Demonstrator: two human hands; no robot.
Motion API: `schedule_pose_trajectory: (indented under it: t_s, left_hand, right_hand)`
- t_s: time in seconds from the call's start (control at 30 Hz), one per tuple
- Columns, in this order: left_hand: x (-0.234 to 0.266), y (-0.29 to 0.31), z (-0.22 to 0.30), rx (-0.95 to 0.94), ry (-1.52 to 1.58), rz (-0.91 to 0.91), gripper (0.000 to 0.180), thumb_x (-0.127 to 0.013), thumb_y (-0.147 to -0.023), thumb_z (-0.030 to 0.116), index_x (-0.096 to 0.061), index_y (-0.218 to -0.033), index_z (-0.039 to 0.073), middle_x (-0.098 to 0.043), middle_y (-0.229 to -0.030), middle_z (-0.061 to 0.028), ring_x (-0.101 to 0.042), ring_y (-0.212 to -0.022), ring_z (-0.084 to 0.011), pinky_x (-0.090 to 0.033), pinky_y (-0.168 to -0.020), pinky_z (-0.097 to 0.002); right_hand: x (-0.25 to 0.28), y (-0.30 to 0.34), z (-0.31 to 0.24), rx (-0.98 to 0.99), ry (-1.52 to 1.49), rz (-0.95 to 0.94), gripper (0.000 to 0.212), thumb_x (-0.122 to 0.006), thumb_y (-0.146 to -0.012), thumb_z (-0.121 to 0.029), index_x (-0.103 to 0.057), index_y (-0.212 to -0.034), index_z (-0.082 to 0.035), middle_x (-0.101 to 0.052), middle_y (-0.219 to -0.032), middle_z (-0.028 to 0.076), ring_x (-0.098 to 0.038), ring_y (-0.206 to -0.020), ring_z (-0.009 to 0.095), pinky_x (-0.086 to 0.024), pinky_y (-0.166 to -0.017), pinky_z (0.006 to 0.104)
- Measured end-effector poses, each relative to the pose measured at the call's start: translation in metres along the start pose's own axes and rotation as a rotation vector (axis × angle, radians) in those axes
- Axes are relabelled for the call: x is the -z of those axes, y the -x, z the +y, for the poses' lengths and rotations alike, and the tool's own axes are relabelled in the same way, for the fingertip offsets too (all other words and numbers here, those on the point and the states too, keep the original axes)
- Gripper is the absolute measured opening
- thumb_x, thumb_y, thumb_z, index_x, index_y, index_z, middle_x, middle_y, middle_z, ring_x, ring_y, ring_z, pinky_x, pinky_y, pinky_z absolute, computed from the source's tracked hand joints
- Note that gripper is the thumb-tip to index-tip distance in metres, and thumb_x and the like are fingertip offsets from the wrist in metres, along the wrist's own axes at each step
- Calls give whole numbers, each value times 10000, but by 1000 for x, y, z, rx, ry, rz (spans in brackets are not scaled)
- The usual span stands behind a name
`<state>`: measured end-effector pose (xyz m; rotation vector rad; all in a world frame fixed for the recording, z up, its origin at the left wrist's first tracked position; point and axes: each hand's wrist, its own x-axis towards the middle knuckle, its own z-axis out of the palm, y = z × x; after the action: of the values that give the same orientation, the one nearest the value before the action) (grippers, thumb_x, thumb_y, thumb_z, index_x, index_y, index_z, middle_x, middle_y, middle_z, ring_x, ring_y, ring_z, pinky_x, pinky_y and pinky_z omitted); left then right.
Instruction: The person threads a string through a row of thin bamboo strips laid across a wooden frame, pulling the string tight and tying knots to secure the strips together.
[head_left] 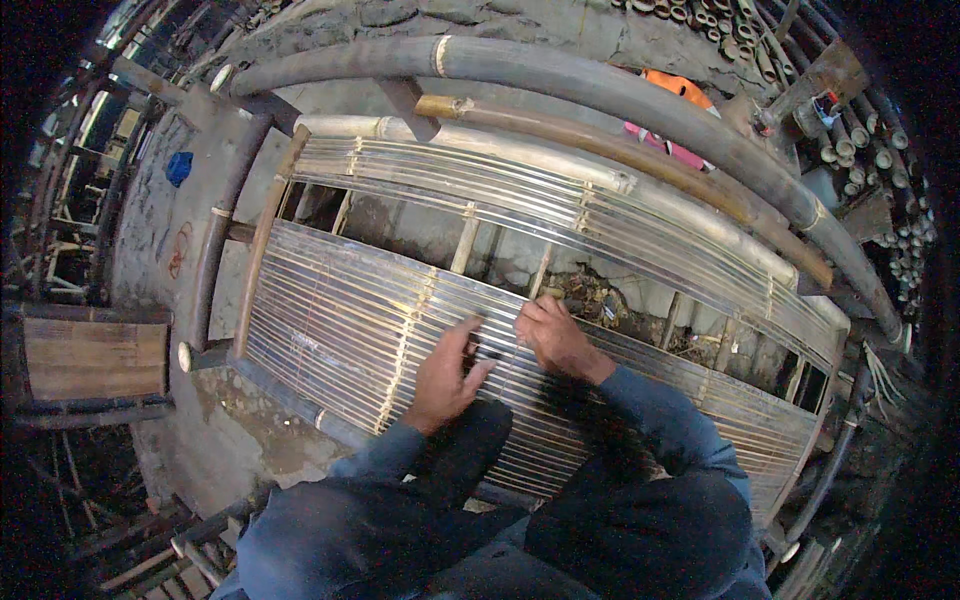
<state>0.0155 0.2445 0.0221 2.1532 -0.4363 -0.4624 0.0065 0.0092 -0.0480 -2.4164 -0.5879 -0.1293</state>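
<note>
My left hand (448,375) is hanging just over the slatted seat (335,325) of the bamboo bench in front of me, its thumb standing well apart from the half-bent fingers and its grasp empty. My right hand (562,342) is curling its fingers together at the seat's far edge; I cannot tell whether they are pinching anything. Beyond that edge a long gap (395,232) is opening, with pale crosspieces (465,238) bridging it, and a narrower band of slats (460,180) is lying past it. The thick curved rail (600,75) is bounding the far side, and an end bar (268,240) is closing off the left. My knees (640,530) are crowding the near side, leaving more free room leftward over the slats. These are running lengthwise in thin, close strips, tan and grey with a bright sheen, and a pale knotted binding (405,350) is crossing them left of my left hand.
</note>
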Motion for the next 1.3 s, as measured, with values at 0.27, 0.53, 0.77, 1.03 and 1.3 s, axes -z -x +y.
schedule_pose_trajectory:
  t_s: [0.27, 0.53, 0.77, 1.03, 1.3]
  left_hand:
    - [-50, 2, -27, 130, 895, -610, 685, -583, -1024, 329, -276, -1544, 7, -610, -1325, -200, -672, -1024, -258, -525, -728, -318]
    - [-44, -17, -9, 463, 813, -513, 336, -473, -1082, 330, -629, -1000, 45, -581, -731, 18, -477, -620, -55, -405, -537, -223]
    - [-60, 16, 10, 18, 295, -761, 229, -524, -1048, 211, -648, -1015, 21, -601, -841, -40, -556, -814, -139, -479, -788, -306]
    - [-12, -70, 11, -347, -332, 28, 242, -714, -877, 223, -685, -1062, 71, -613, -1063, -152, -565, -1031, -372, -441, -867, -478]
    - [-9, -134, -12, -385, -705, -87, 268, -777, -809, 345, -751, -933, 109, -575, -1023, -96, -520, -1088, -312, -367, -880, -476]
  right_hand:
    - [43, 48, -91, -265, -322, -10, 239, -661, -776, -120, -635, -1013, -130, -559, -1084, 92, -511, -978, 320, -454, -827, 439]
    - [56, 85, -102, -395, -581, 153, 340, -691, -782, -57, -630, -1116, -72, -605, -1154, 113, -561, -1124, 295, -467, -972, 419]
    - [13, 50, -40, -1114, -1650, -17, 271, -651, -973, -218, -649, -1157, -19, -688, -952, 59, -665, -857, 145, -541, -743, 305]
    - [54, 97, -27, -759, -558, 383, 217, -623, -972, -216, -709, -934, -20, -719, -881, 64, -668, -815, 170, -529, -740, 319]
    - [103, 65, -53, -624, -1288, 590, 251, -621, -983, -234, -701, -952, 2, -716, -914, 82, -661, -876, 166, -517, -806, 317]
